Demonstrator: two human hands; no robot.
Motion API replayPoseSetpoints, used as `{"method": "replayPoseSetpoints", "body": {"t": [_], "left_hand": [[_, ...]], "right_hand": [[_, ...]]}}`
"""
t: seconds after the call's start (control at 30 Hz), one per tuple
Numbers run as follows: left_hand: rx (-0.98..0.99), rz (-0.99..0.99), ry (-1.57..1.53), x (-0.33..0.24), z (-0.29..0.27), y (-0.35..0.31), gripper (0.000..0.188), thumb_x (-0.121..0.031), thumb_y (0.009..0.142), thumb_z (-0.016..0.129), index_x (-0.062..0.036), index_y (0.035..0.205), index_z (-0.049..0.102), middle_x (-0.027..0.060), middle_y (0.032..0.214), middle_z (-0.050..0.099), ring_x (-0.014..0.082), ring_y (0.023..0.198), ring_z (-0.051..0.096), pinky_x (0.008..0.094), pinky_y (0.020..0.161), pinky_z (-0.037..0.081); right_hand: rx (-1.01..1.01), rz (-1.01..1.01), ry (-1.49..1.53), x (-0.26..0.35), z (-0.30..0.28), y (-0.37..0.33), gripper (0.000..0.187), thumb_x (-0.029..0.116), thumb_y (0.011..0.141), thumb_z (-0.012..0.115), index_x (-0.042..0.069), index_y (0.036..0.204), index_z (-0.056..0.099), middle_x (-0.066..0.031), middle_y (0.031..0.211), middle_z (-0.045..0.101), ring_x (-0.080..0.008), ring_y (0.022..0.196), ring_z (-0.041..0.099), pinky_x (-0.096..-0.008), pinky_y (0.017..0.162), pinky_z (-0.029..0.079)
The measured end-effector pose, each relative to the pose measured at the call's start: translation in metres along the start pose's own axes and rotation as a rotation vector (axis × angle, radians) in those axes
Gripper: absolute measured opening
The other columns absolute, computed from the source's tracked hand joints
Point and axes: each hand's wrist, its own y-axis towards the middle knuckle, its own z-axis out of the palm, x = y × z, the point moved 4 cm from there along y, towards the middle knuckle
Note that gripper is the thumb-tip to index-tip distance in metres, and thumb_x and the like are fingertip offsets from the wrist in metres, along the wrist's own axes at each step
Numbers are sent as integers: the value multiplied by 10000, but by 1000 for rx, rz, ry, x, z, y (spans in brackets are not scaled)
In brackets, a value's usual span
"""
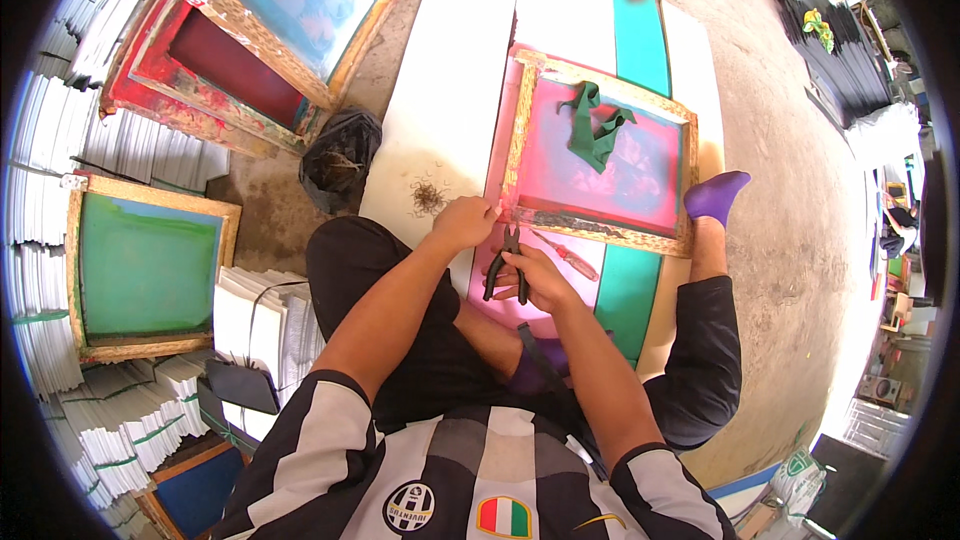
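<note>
A wooden screen frame [600, 232] with pink mesh lies in front of me. My left hand [466, 223] is at its near left corner with the fingers curled closed; what they pinch there is hidden. My right hand [540, 278] grips black-handled pliers [508, 265], whose jaws point up toward that same corner. Just right of the pliers, a screwdriver [572, 258] with a reddish clear handle lies near the frame's front bar. Crumpled dark green cloth strips [596, 135] rest on the mesh.
A pile of small bent metal bits [429, 197] lies on the white board [440, 60] left of the frame. A black plastic bag [340, 158] stands beside the board. More framed screens [155, 275] and stacked white sheets [265, 315] fill the left side. My foot [715, 197] borders the frame's right.
</note>
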Motion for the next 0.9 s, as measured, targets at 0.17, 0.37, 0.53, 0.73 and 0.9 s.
{"method": "replayPoseSetpoints", "body": {"t": [0.17,0.37,0.53,0.73,0.9], "left_hand": [[-6,14,20,-1,0,-1,463,-394,1016,519,10,902,714,274,921,693,460,923,672,544,843,513],[15,8,43,-1,3,-1,444,-379,1019,519,7,928,717,267,937,699,457,927,674,544,851,517],[26,-6,48,-2,3,-1,421,-365,1018,527,-1,929,720,262,943,701,455,931,674,540,858,517],[22,-6,40,-1,4,-1,415,-358,1019,529,-1,927,718,261,942,702,456,931,673,543,856,515],[25,10,47,1,8,2,412,-348,1018,526,6,924,716,262,945,701,455,935,673,544,859,512]], "right_hand": [[-40,-8,85,4,4,11,254,182,1060,508,5,1239,542,-181,1019,692,-318,839,732,-461,676,647],[-127,-45,171,8,6,8,239,178,1045,544,13,1218,553,-163,908,682,-308,786,727,-443,652,634],[-150,-69,132,-3,-5,16,234,187,1011,605,17,1165,559,-166,888,688,-298,730,708,-452,678,636],[-147,-25,274,5,14,12,227,174,985,651,14,1128,577,-140,848,666,-263,690,691,-407,635,612],[-249,20,166,0,1,22,190,208,989,640,30,1013,579,-125,742,636,-246,589,659,-383,526,564]]}}
